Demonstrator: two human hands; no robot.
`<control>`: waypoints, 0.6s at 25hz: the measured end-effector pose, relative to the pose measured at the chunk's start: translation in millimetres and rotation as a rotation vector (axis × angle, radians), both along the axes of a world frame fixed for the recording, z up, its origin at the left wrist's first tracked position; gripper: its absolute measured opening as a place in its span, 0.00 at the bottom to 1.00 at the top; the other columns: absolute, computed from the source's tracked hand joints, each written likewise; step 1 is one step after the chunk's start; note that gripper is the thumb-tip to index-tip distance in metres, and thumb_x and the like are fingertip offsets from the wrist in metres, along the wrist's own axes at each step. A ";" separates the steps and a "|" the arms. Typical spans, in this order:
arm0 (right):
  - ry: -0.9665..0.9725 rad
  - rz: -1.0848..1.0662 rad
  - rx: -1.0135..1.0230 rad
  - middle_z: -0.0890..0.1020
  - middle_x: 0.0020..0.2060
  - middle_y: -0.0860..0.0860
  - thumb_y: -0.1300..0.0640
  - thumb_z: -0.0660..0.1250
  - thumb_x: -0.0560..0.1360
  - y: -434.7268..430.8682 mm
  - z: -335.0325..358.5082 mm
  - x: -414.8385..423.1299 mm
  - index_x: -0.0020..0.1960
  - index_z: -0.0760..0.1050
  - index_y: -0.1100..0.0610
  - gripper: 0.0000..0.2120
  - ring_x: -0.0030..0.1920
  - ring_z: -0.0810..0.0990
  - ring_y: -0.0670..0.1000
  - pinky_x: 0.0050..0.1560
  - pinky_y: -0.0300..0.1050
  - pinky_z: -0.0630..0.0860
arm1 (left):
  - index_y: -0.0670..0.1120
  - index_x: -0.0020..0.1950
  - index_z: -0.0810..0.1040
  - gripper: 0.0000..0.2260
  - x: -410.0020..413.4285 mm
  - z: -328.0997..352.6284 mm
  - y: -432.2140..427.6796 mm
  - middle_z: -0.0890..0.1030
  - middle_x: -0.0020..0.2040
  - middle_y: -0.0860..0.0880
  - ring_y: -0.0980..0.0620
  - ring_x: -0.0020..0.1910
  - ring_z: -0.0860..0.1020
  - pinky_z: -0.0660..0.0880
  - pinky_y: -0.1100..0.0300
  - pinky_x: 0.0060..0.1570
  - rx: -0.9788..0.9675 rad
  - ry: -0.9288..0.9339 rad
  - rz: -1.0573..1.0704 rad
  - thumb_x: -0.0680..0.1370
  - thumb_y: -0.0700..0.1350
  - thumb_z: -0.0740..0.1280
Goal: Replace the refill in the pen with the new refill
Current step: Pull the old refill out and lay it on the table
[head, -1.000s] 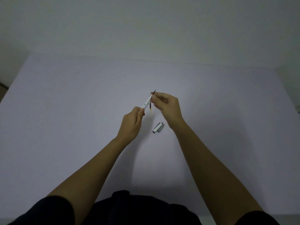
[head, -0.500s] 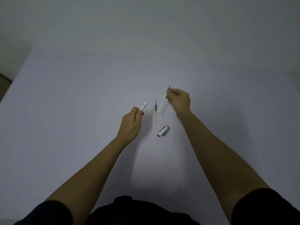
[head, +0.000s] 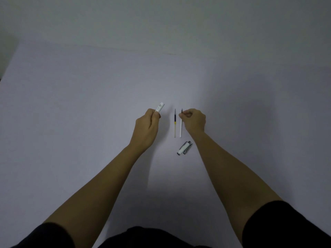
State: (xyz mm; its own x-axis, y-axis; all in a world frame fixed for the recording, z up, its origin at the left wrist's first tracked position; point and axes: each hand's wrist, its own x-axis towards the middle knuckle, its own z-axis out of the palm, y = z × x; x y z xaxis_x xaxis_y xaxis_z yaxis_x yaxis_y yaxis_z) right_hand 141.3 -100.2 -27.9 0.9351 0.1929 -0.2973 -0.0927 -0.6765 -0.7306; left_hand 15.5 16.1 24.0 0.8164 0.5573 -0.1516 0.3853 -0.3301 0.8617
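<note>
White pen barrel (head: 160,107), yellow-banded dark refill (head: 175,123), white refill (head: 180,128), white-and-silver cap (head: 184,148), pale lilac table (head: 71,104).

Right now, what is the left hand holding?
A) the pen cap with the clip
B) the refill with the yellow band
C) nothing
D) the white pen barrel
D: the left hand is closed around the white pen barrel, while the refill with the yellow band and the pen cap lie on the table.
</note>
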 end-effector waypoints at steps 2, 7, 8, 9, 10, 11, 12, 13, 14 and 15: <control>-0.006 -0.005 0.010 0.85 0.45 0.60 0.58 0.72 0.71 0.1 -0.2 0.3 0.49 0.81 0.64 0.11 0.46 0.83 0.55 0.46 0.40 0.74 | 0.43 0.46 0.73 0.12 1.0 -0.3 -0.2 0.67 0.27 0.53 0.61 0.21 0.67 0.61 0.71 0.20 -0.002 -0.001 0.001 0.81 0.45 0.52; -0.023 0.011 -0.038 0.85 0.45 0.60 0.57 0.72 0.70 -1.3 3.1 1.8 0.48 0.80 0.64 0.12 0.46 0.83 0.56 0.46 0.40 0.73 | 0.42 0.47 0.73 0.13 0.0 1.5 -0.9 0.67 0.27 0.53 0.60 0.21 0.66 0.62 0.70 0.20 0.014 -0.004 -0.003 0.81 0.45 0.52; -0.030 0.015 -0.047 0.85 0.45 0.60 0.57 0.72 0.71 -1.5 4.2 1.8 0.48 0.80 0.65 0.12 0.47 0.82 0.57 0.46 0.39 0.73 | 0.42 0.47 0.73 0.13 -0.7 2.3 -0.7 0.67 0.27 0.53 0.60 0.21 0.67 0.62 0.70 0.20 0.014 -0.007 -0.002 0.81 0.45 0.52; -0.038 0.021 -0.053 0.85 0.45 0.60 0.56 0.72 0.71 -1.4 5.6 1.5 0.48 0.80 0.65 0.12 0.47 0.82 0.57 0.46 0.39 0.72 | 0.42 0.46 0.73 0.13 -1.5 3.1 -0.2 0.67 0.27 0.53 0.61 0.21 0.67 0.62 0.70 0.20 0.014 -0.011 0.002 0.81 0.45 0.52; -0.048 0.027 -0.054 0.85 0.45 0.60 0.56 0.71 0.71 -0.4 7.5 0.7 0.49 0.80 0.65 0.12 0.47 0.82 0.57 0.45 0.39 0.72 | 0.42 0.46 0.73 0.13 -2.5 3.6 0.7 0.67 0.27 0.53 0.61 0.21 0.67 0.62 0.70 0.20 0.012 -0.015 0.007 0.81 0.45 0.52; -0.058 0.034 -0.051 0.84 0.46 0.60 0.56 0.71 0.72 1.2 10.0 -0.2 0.49 0.80 0.64 0.12 0.47 0.82 0.57 0.45 0.38 0.72 | 0.43 0.46 0.73 0.13 -3.2 3.8 1.4 0.67 0.27 0.53 0.61 0.21 0.67 0.62 0.71 0.20 0.011 -0.018 0.009 0.81 0.45 0.52; -0.069 0.049 -0.049 0.84 0.46 0.60 0.56 0.70 0.72 3.2 12.9 -1.4 0.49 0.80 0.64 0.11 0.47 0.82 0.57 0.45 0.38 0.72 | 0.43 0.46 0.73 0.12 -3.9 3.7 1.9 0.67 0.27 0.53 0.61 0.21 0.67 0.61 0.71 0.20 0.011 -0.020 0.010 0.81 0.46 0.52; -0.085 0.077 -0.054 0.84 0.46 0.60 0.57 0.70 0.73 6.0 15.8 -2.5 0.50 0.80 0.64 0.11 0.47 0.82 0.57 0.45 0.38 0.72 | 0.44 0.46 0.73 0.12 -4.4 3.6 2.3 0.67 0.27 0.53 0.61 0.21 0.67 0.61 0.71 0.19 0.015 -0.021 0.011 0.81 0.46 0.52; -0.105 0.120 -0.074 0.84 0.46 0.60 0.57 0.69 0.73 9.4 18.6 -3.9 0.50 0.79 0.64 0.11 0.48 0.82 0.57 0.46 0.40 0.73 | 0.44 0.45 0.72 0.12 -4.9 3.6 2.9 0.67 0.27 0.53 0.61 0.21 0.67 0.61 0.70 0.20 0.020 -0.022 0.011 0.81 0.46 0.52; -0.123 0.170 -0.103 0.84 0.46 0.60 0.57 0.69 0.73 13.2 21.0 -5.5 0.51 0.79 0.64 0.11 0.48 0.82 0.57 0.47 0.41 0.74 | 0.44 0.45 0.72 0.12 -5.5 3.5 3.6 0.67 0.27 0.53 0.61 0.21 0.67 0.62 0.70 0.20 0.025 -0.025 0.012 0.81 0.46 0.52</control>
